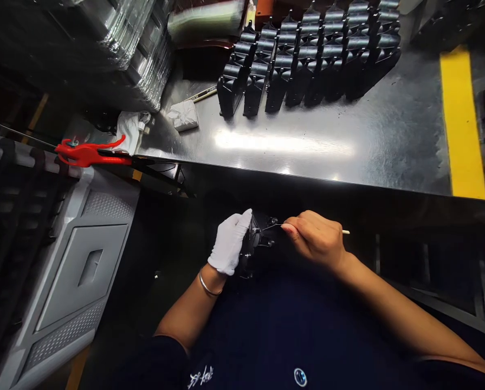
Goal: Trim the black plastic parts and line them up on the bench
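Observation:
A white glove covers my left hand (pixel 231 244), whose fingers are closed on a black part (pixel 258 233) with short prongs pointing right. My bare right hand (pixel 317 238) pinches a thin tool (pixel 346 232); its pale end sticks out behind the hand, and its fine tip reaches left to the black part. Both hands are in front of my dark shirt, below the front edge of the metal table (pixel 408 141). Much of the black part blends into the dark background.
Rows of black parts (pixel 283 70) stand on the table, with a crumpled white wad (pixel 183 116) left of them. A red air gun (pixel 90 153) lies by the table's left corner, above a grey crate (pixel 83 271). Plastic-wrapped stacks (pixel 120 49) rise at upper left.

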The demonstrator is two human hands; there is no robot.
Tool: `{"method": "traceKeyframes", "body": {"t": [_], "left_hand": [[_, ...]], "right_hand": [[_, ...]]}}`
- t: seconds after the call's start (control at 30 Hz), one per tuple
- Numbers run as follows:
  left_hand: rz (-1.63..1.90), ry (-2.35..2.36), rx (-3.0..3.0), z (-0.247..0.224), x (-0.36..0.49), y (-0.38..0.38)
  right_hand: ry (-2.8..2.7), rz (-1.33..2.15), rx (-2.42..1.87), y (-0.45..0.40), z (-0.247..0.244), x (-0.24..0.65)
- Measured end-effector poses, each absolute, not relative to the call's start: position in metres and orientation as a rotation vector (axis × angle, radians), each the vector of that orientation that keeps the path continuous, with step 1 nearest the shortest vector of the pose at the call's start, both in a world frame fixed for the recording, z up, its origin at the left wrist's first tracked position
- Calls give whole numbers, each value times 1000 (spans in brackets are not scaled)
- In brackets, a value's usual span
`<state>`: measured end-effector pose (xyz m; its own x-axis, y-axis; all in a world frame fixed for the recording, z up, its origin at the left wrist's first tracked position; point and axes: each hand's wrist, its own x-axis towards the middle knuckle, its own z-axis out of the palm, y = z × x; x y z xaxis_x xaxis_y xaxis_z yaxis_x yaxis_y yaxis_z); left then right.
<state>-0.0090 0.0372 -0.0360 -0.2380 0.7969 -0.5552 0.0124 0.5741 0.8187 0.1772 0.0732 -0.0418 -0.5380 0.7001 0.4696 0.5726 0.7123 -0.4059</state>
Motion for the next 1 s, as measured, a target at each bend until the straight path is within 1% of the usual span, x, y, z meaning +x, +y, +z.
{"method": "traceKeyframes", "body": {"t": [0.17,0.27,0.4,0.53,0.57,0.6,0.7,0.77,1.0], "left_hand": [[859,1655,709,-35,-9,38],[871,1646,710,-34,-9,38],[873,1657,707,-34,-10,38],[885,1654,713,-35,-9,36],[904,1651,712,-35,-8,35],[926,1649,711,-35,-8,35],[998,1671,718,-33,-7,35],[1025,1691,724,-32,-7,36],[1116,1645,723,-30,-4,30]], "right_hand": [[-2314,207,-987,72,-43,176],[-2280,271,-991,70,-47,173],[-2246,498,-955,68,-49,172],[-2179,993,-722,72,-41,178],[-2148,1058,-674,73,-38,179],[-2127,1061,-664,74,-36,180],[-2135,872,-788,74,-33,180],[-2176,857,-838,73,-32,180],[-2214,1410,-765,75,-19,188]]}}
